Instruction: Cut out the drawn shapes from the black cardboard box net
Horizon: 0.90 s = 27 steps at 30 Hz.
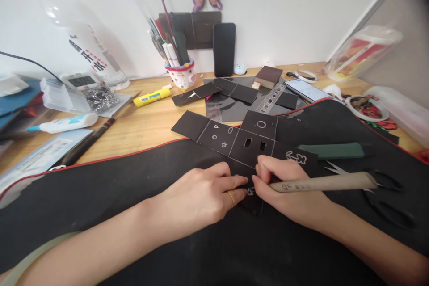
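A cross-shaped piece of black card (214,143) lies on the black mat, with white outlined shapes and two cut-out slots in it. The fingers of my left hand (211,194) stretch over its lower flap and press it down. My right hand (284,183) grips a pale, pen-like stick tool (325,183) that slants up to the right. Its working tip is hidden by my fingers near that flap. To the right lie a dark green handle-like object (335,150) and scissors (392,183) with black handles.
Behind the card are a stencil ruler (270,99), more black card strips (196,94), a yellow glue stick (152,97) and a decorated pen cup (181,73). A black phone (224,49) leans on the wall. A water bottle (77,35) stands back left, near a bag of metal rings (100,96).
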Available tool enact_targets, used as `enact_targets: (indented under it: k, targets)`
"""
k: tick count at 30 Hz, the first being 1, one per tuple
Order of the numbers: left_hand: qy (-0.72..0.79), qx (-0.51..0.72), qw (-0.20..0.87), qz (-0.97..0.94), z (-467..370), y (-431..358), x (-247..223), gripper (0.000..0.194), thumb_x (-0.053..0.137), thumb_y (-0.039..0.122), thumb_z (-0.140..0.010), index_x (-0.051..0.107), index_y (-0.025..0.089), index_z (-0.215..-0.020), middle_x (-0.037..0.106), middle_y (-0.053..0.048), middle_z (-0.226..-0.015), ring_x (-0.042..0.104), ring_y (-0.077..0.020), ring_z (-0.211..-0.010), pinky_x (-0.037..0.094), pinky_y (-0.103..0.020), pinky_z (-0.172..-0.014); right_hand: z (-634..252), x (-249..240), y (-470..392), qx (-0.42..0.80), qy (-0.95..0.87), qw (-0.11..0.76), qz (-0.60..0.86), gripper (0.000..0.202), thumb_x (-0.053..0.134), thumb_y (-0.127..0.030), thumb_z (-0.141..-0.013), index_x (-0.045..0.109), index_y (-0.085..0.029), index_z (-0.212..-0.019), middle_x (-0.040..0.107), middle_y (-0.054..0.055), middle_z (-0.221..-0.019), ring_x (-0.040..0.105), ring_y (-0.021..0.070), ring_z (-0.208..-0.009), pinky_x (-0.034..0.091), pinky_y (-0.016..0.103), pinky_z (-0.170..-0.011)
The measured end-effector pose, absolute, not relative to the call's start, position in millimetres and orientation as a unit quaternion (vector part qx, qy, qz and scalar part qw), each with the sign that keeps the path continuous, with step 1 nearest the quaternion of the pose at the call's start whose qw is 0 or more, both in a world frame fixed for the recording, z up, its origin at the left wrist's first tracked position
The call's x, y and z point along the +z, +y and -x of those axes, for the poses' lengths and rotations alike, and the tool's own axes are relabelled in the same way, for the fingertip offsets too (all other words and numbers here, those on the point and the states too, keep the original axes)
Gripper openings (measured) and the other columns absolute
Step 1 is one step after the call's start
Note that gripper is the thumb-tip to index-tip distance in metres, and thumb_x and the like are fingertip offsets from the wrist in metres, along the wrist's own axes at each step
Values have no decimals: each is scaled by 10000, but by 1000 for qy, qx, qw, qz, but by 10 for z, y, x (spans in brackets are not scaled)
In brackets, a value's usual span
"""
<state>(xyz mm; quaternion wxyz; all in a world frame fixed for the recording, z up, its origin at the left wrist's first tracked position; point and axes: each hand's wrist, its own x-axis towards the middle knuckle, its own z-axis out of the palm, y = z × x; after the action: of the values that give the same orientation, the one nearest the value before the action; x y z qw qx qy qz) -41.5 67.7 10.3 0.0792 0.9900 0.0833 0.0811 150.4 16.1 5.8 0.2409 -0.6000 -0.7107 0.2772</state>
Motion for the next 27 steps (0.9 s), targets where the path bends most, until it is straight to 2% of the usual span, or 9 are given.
enact_targets:
  k: [7,27]
  targets:
    - [84,83,70,-991,417,679,105,291,344,159,-921,571,125,-1101,576,-37,-1172,498,-177,-859,528,-279,-682,-1515,57,151,277,-713,241,597,266,448,-92,-704,246,-204,-570,370,-54,-524,350,76,-468,270,236,-452]
    - [83,90,78,-989,416,675,97,295,339,151,-921,561,120,-1114,579,-75,-1164,525,-172,-919,529,-285,-730,-1536,57,148,291,-717,249,582,273,458,-84,-692,252,-204,-559,337,-56,-513,316,75,-458,256,241,-443]
